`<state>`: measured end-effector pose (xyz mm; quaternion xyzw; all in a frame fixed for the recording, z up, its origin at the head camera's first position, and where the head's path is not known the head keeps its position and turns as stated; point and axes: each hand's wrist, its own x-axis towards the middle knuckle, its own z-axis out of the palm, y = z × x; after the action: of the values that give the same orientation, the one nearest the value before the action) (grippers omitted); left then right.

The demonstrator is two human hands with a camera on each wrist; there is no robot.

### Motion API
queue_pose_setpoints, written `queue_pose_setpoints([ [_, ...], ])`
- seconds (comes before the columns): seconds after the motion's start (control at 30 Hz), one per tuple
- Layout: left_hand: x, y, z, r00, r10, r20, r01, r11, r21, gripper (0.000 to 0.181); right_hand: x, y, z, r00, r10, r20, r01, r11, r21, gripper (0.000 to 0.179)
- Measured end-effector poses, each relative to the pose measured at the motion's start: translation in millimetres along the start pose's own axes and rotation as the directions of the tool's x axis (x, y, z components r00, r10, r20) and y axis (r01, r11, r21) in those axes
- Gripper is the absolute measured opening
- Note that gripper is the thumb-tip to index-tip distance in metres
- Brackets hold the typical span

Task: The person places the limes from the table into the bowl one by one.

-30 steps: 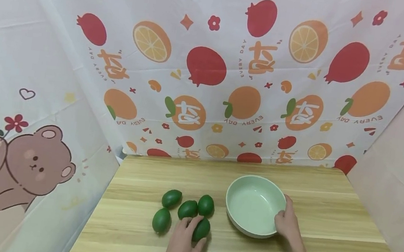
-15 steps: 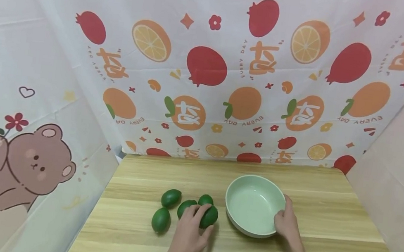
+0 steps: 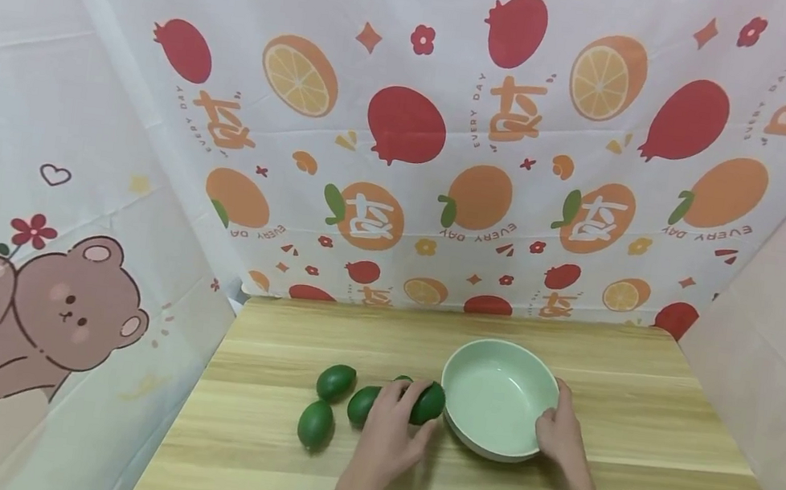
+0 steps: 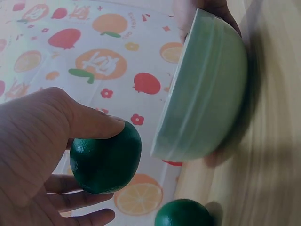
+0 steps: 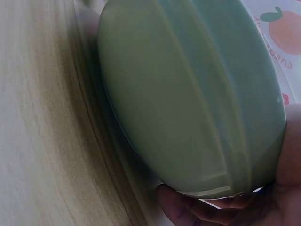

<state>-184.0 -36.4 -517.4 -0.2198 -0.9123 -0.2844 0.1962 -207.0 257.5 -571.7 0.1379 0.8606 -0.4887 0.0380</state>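
Observation:
My left hand (image 3: 389,438) pinches a dark green lime (image 3: 428,403) between thumb and fingers, just left of the pale green bowl (image 3: 495,398). In the left wrist view, the thumb lies over the held lime (image 4: 106,162), which is apart from the bowl's outer wall (image 4: 207,89). My right hand (image 3: 561,430) grips the bowl's right side, thumb at the rim; in the right wrist view, fingers (image 5: 225,212) curl under its edge. No lime shows inside the bowl. Behind my left hand sit a lime (image 3: 362,405) and another, mostly hidden one (image 3: 403,379).
Two more limes, one farther back (image 3: 336,382) and one nearer (image 3: 316,425), lie at the left on the wooden table (image 3: 252,455). A fruit-printed cloth (image 3: 398,197) hangs along the table's back edge, with pale sheets on both sides.
My left hand has taken the lime from the front of the group and carried it right and away from me, up beside the bowl. The right hand and bowl have stayed put.

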Motion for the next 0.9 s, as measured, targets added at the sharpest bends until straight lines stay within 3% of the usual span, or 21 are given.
queue_pose_setpoints([
  [0.13, 10.6, 6.4, 1.8, 1.0, 0.024, -0.003, -0.024, 0.999, -0.023, 0.056, 0.5, 0, 1, 1.0, -0.002, 0.003, 0.002, 1.0, -0.003, 0.068],
  [0.5, 33.4, 22.5, 13.5, 0.996, 0.05, 0.078, -0.046, 0.998, -0.049, 0.055, -0.1, 0, -1, 1.0, 0.004, 0.002, -0.004, 1.0, 0.008, 0.07],
  [0.9, 48.8, 22.4, 28.2, 0.993, 0.045, 0.114, -0.042, 0.999, -0.025, 0.052, -1.5, -1, 0, 1.0, 0.001, -0.001, -0.001, 1.0, 0.02, 0.07],
])
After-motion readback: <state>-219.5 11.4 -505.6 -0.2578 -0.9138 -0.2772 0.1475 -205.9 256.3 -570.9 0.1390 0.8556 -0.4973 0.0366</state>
